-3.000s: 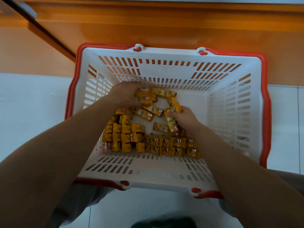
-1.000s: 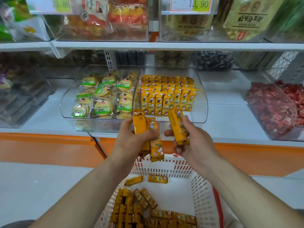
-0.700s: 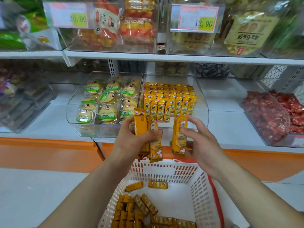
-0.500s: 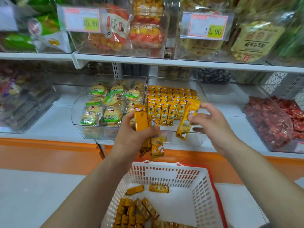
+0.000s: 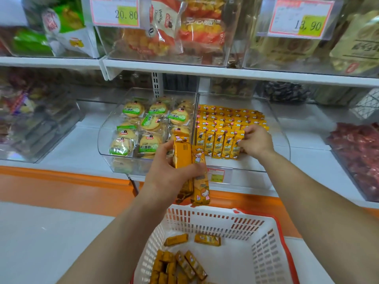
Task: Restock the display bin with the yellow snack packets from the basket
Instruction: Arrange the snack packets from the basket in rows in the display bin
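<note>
A bundle of yellow snack packets [image 5: 189,167] is gripped upright in the left hand [image 5: 164,175], fingers and thumb wrapped round it, held in front of the shelf edge above the basket [image 5: 274,232]. The right hand [image 5: 257,143] is placed inside the clear display bin [image 5: 284,138], its fingers curled on the top of the end packet [image 5: 236,144], which stands upright at the right end of the front row [image 5: 215,143]. Further rows of the same packets [image 5: 229,115] are stacked behind it. Loose packets [image 5: 180,263] are seen lying in the white, red-rimmed basket, bunched at its near left, with two more set apart by the far wall. Round biscuit packs [image 5: 143,128] with green labels are held in the adjoining bin to the left. Price tags 20.80 [image 5: 115,12] and 13.90 [image 5: 301,19] are clipped on the upper shelf bins
</note>
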The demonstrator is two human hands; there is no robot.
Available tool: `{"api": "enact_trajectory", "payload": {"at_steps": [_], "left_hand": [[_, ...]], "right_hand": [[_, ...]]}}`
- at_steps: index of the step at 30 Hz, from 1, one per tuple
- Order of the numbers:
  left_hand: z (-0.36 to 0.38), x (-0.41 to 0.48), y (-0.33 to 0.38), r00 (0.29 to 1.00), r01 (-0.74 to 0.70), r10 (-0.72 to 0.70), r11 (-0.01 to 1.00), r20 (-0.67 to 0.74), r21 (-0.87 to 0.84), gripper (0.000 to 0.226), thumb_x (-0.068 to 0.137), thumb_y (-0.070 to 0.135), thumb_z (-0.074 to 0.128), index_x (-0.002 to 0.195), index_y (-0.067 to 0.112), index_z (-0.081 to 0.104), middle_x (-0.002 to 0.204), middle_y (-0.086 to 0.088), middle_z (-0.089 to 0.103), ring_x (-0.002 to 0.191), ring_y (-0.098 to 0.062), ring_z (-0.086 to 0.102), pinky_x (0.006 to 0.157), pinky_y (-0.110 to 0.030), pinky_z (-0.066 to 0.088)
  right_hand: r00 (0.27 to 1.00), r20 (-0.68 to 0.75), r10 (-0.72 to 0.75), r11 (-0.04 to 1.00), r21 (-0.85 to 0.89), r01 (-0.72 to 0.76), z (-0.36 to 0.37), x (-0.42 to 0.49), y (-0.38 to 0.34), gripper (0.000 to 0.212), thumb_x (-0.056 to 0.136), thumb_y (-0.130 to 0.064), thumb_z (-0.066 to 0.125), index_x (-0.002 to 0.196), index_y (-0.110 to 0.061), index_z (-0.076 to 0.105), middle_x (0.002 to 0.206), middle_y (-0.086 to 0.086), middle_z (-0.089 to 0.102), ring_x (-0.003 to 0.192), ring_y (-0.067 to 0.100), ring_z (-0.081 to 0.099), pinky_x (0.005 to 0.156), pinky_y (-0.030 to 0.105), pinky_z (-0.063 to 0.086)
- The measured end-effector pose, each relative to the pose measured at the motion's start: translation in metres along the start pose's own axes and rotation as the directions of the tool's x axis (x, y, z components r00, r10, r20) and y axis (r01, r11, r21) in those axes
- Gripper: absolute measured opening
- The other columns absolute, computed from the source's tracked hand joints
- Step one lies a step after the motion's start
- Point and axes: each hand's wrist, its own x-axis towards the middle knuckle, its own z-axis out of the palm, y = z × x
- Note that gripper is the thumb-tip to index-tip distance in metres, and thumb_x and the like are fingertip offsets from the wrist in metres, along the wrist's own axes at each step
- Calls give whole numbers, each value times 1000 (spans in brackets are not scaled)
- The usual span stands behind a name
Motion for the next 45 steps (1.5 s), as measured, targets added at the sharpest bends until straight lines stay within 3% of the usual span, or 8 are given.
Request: {"api": "enact_trajectory", "payload": {"at_steps": [4, 9, 13, 17, 25, 33, 41, 45], "left_hand": [[4, 4, -5, 1000, 18, -18, 1000, 9, 7, 98, 58, 23, 94, 142, 34, 45, 94, -1, 78, 85, -32, 78, 73, -50, 64], [12, 8, -6, 999, 23, -23, 1000, 22, -2, 95, 55, 27, 93, 139, 33, 47, 90, 2, 78, 82, -30, 79, 66, -44, 64], [20, 10, -9, 999, 23, -23, 1000, 33, -18, 83, 66, 18, 92, 136, 31, 49, 91, 2, 79, 83, -28, 79, 67, -44, 64], [35, 7, -15, 999, 26, -24, 998, 30, -61, 72, 72, 13, 90, 133, 24, 53, 93, -2, 79, 87, -28, 78, 69, -44, 63], [58, -4, -17, 999, 23, -20, 996, 29, -84, 63, 65, 31, 86, 121, 15, 64, 106, -15, 77, 95, -36, 76, 79, -53, 63], [50, -1, -20, 997, 69, -69, 997, 30, 15, 57, 59, 40, 87, 110, 23, 66, 97, 0, 79, 84, -19, 78, 59, -31, 58], [42, 3, -20, 995, 61, -70, 990, 68, 128, 30, 77, 32, 86, 99, 35, 67, 83, 3, 78, 86, -19, 77, 86, -49, 61], [45, 3, -15, 994, 37, -50, 990, 95, 138, 34, 79, 30, 85, 106, 28, 65, 79, 4, 77, 80, -15, 77, 83, -47, 62]], "right_hand": [[996, -70, 46, 999, 30, -44, 3, 0, 5, 32, 75, -15, 82, 83, -25, 52, 86, -4, 65, 94, 25, 67, 81, 32, 53], [999, 30, -36, 998, -59, 38, -22, -24, -7, 39, 81, -24, 80, 109, -15, 54, 90, 1, 68, 89, 21, 60, 64, 26, 39], [961, 222, -167, 984, 97, 149, -63, -89, -23, 26, 84, -23, 77, 103, -29, 60, 84, -8, 69, 82, 12, 67, 74, 31, 50], [825, 526, -205, 939, 343, 14, -83, -160, -30, 30, 90, -25, 73, 113, -42, 62, 97, -4, 75, 85, 17, 75, 72, 34, 59], [782, 579, -233, 837, 529, -143, -70, -182, -31, 88, 70, -24, 85, 139, -57, 41, 93, -3, 73, 86, 30, 75, 76, 34, 59], [769, 597, -229, 763, 600, -238, -83, -167, -20, 71, 76, -12, 84, 135, -37, 52, 121, 23, 62, 93, 36, 73, 71, 38, 59], [956, 197, -219, 956, 239, 170, -113, -117, -16, 32, 79, -19, 83, 105, -26, 66, 106, 3, 68, 82, 26, 72, 77, 37, 58], [930, 200, -309, 924, -168, 343, -115, -73, -25, 37, 77, -20, 82, 105, -29, 59, 108, -2, 65, 71, 21, 67, 67, 29, 46]]}}
